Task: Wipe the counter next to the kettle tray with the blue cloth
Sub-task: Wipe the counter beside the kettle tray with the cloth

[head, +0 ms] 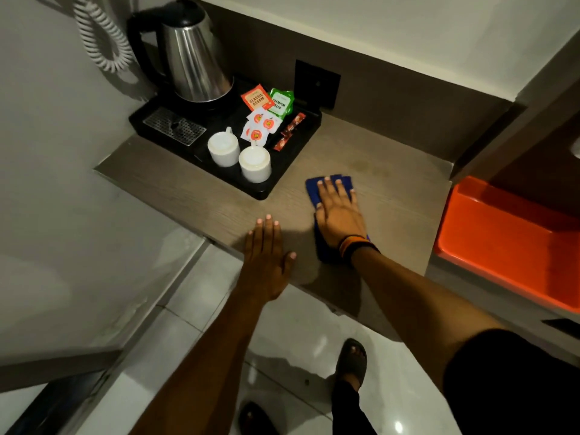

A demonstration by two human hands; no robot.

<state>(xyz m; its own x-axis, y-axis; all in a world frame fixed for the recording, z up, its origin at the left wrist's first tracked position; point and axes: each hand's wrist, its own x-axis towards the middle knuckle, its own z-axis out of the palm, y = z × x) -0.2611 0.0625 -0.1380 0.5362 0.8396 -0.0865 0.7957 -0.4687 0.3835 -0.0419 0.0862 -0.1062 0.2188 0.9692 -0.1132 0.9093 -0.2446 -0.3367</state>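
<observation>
A blue cloth (314, 188) lies flat on the wood-grain counter (392, 196), just right of the black kettle tray (276, 180). My right hand (339, 215) presses flat on top of the cloth with fingers spread, covering most of it; blue shows past the fingertips and by the wrist. My left hand (266, 259) rests palm down on the counter's front edge, fingers together, holding nothing. The tray carries a steel kettle (191, 58), two white cups (238, 155) and several tea sachets (266, 111).
An orange bin (502, 243) sits just beyond the counter's right end. A dark wall plate (317, 83) is on the back panel behind the tray. A coiled white cord (103, 36) hangs at the far left. My sandalled feet stand on the glossy tiled floor (298, 334) below.
</observation>
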